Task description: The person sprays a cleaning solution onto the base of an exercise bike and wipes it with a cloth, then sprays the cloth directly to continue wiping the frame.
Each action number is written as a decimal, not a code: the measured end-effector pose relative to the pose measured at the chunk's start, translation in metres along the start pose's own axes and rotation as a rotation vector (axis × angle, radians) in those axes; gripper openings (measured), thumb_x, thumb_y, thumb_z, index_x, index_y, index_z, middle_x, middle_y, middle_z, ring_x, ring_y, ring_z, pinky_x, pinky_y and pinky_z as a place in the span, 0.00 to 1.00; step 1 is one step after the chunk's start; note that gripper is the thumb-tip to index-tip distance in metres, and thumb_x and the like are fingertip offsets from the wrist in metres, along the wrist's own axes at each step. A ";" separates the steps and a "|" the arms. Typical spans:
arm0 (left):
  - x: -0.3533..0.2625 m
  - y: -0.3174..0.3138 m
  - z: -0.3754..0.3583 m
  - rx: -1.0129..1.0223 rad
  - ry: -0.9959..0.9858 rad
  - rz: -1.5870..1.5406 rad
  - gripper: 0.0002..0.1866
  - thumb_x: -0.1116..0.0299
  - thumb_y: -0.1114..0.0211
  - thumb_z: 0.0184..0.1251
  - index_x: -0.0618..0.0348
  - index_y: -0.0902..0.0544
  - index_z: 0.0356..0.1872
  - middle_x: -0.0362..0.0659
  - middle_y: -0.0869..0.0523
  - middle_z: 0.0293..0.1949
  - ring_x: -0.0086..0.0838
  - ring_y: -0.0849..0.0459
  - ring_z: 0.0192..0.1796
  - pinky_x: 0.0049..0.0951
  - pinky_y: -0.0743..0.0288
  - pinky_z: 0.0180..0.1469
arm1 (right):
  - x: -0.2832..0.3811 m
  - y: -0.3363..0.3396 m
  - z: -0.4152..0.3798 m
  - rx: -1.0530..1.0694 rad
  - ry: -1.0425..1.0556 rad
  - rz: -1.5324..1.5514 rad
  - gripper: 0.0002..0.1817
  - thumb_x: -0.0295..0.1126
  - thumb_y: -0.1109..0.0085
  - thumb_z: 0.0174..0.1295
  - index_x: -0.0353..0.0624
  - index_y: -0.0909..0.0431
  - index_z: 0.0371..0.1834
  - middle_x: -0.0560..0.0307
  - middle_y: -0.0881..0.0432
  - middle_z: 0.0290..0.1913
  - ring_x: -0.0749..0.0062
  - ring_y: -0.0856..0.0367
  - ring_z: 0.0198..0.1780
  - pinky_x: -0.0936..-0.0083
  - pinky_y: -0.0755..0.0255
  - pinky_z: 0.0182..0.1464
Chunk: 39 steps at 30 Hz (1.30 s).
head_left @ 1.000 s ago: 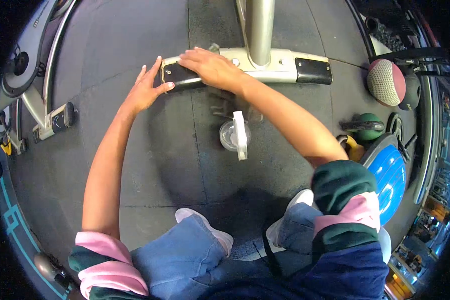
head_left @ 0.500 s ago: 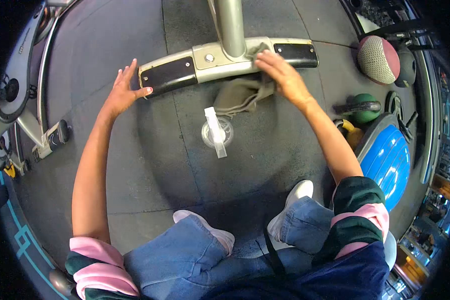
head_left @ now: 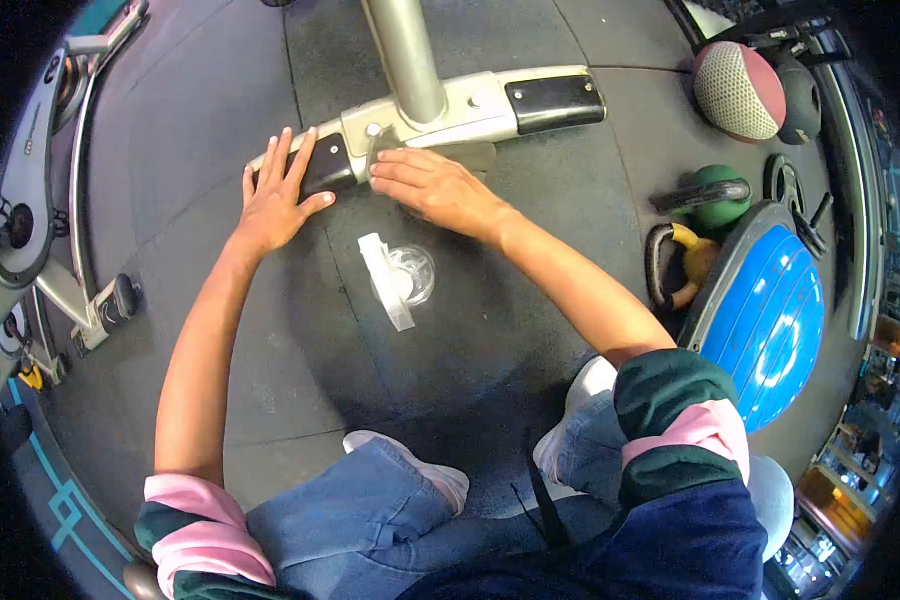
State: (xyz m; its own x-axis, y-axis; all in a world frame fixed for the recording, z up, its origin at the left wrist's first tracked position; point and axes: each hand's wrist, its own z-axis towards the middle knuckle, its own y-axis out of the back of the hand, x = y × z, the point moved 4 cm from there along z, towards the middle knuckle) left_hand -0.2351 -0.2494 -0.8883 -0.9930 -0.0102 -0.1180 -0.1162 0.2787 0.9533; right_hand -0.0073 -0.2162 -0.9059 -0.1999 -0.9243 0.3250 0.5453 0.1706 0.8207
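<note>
The metal foot of a piece of gym equipment lies across the floor, with black end pads and an upright post. My left hand rests with fingers spread over its left end and black pad. My right hand presses a grey-brown cloth against the front of the foot, beside the left bolt. Part of the cloth is hidden under the fingers. Below the hands, a clear round bottle with a white top, seemingly a spray bottle, stands on the floor.
At right are a blue balance dome, a green kettlebell, a yellow-handled weight and a pink and grey ball. Another machine stands at left. My shoes are on the dark mat floor.
My right hand has slid left along the foot with the cloth, from beyond the post to near the left pad. My left hand now lies further onto the left end. The view has shifted slightly.
</note>
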 end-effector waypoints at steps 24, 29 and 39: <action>0.000 -0.002 0.002 0.027 -0.025 0.049 0.47 0.39 0.42 0.64 0.36 0.56 0.78 0.47 0.60 0.79 0.44 0.62 0.80 0.61 0.66 0.73 | -0.162 0.060 0.027 0.206 -0.759 -0.069 0.17 0.29 0.52 0.58 0.45 0.17 0.47 0.46 0.17 0.51 0.53 0.20 0.56 0.60 0.28 0.59; -0.002 -0.001 0.002 0.052 -0.014 0.045 0.48 0.41 0.39 0.63 0.37 0.56 0.78 0.47 0.61 0.79 0.45 0.63 0.80 0.61 0.67 0.74 | -0.231 0.084 -0.005 0.498 -1.047 -0.156 0.17 0.35 0.47 0.59 0.46 0.16 0.49 0.47 0.18 0.54 0.54 0.19 0.57 0.61 0.26 0.59; -0.002 -0.002 0.001 0.000 -0.046 0.046 0.46 0.42 0.40 0.64 0.38 0.55 0.78 0.48 0.59 0.79 0.45 0.60 0.79 0.62 0.65 0.73 | -0.243 0.114 -0.051 0.160 -1.061 -0.255 0.16 0.36 0.48 0.59 0.46 0.16 0.47 0.42 0.16 0.48 0.47 0.18 0.52 0.56 0.25 0.55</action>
State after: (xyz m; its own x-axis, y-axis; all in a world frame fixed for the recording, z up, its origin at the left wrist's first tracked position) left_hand -0.2328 -0.2485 -0.8901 -0.9951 0.0470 -0.0870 -0.0707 0.2779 0.9580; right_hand 0.1455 0.0102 -0.9150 -0.9308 -0.1895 0.3125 0.2918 0.1294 0.9477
